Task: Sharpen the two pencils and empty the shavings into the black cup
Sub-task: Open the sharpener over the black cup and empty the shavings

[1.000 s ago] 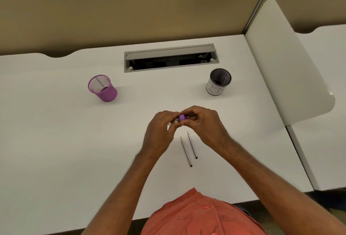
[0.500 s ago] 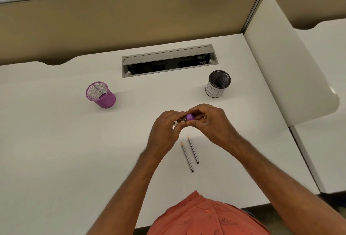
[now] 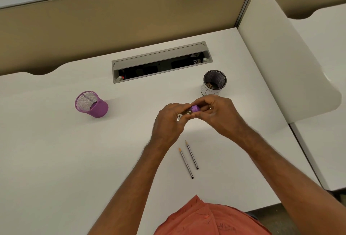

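Above the middle of the white desk (image 3: 56,159), both hands meet around a small purple sharpener (image 3: 195,108). My right hand (image 3: 217,115) pinches its purple part, and my left hand (image 3: 170,122) grips the clear part with shavings showing inside. Two grey pencils (image 3: 188,159) with sharp tips lie side by side on the desk just below the hands, touched by neither hand. The black mesh cup (image 3: 214,82) stands upright just beyond my right hand, with something brownish at its bottom.
A purple mesh cup (image 3: 91,104) stands at the left. A grey cable tray (image 3: 161,62) is sunk into the desk behind the hands. A white divider panel (image 3: 290,56) rises along the right side, and a beige partition (image 3: 112,19) closes the back.
Both hands, still joined on the sharpener, have drifted a little to the right and toward the black cup. The pencils have not moved.
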A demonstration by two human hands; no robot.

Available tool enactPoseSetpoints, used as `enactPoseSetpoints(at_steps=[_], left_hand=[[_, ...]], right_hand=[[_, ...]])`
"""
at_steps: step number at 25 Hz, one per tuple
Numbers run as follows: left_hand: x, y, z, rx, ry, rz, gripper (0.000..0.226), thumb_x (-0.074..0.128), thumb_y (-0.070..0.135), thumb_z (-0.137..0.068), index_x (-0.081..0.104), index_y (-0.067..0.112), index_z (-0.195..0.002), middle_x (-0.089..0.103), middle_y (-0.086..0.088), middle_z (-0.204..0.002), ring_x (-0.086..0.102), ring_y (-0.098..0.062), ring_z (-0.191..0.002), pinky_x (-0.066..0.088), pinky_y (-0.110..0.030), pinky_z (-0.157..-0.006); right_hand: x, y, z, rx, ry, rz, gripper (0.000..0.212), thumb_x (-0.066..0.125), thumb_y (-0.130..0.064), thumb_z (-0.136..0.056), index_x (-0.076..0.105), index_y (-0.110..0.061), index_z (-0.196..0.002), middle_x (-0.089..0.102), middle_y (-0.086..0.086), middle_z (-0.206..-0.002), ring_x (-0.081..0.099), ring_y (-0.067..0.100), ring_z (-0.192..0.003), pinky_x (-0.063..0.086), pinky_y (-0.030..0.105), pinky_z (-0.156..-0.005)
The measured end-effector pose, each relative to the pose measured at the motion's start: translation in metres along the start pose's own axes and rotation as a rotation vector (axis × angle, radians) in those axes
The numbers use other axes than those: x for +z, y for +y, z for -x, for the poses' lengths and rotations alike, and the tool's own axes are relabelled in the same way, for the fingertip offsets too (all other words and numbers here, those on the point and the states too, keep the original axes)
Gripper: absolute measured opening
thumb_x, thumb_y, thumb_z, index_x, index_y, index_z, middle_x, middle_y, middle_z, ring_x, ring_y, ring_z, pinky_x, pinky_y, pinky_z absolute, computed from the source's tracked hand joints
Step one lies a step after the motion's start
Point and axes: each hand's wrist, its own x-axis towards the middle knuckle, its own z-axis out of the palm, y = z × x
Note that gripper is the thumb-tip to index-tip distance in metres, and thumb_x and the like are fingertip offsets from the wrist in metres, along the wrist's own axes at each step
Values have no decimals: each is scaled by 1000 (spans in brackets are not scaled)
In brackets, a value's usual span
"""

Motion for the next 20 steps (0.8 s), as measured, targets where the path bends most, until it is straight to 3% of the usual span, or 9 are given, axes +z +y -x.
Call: enactPoseSetpoints(at_steps=[4,13,17,20], left_hand=[[7,0,-19,30,-24,10,33,76,28,-88,74,21,-120,76,5,-109,63,-12,-97,55,-32,-82],[21,-1,-66,37,-82,5,31,74,28,-90,72,25,-121,75,7,-110,61,-12,-98,55,-33,-82],[28,-3,-86,42,-85,21,31,73,28,-91,72,25,-122,75,7,-113,61,-10,-100,55,-34,-85],[35,-3,-102,48,-81,31,32,74,28,-90,72,24,-122,75,6,-113,62,-11,-100,55,-34,-86]], right_hand=[[-15,6,-12,23,-29,-29,23,81,-21,-87,77,-20,-110,73,-12,-98,70,3,-89,56,14,-81],[-31,24,-47,29,50,39,30,84,-23,-84,76,-19,-112,74,-5,-102,72,6,-88,60,20,-83],[-44,27,-64,24,1,26,26,80,-18,-88,76,-21,-113,71,-7,-105,71,5,-90,55,11,-82],[-50,32,-77,51,35,33,28,82,-19,-85,76,-20,-113,74,-5,-104,72,5,-89,57,15,-84]])
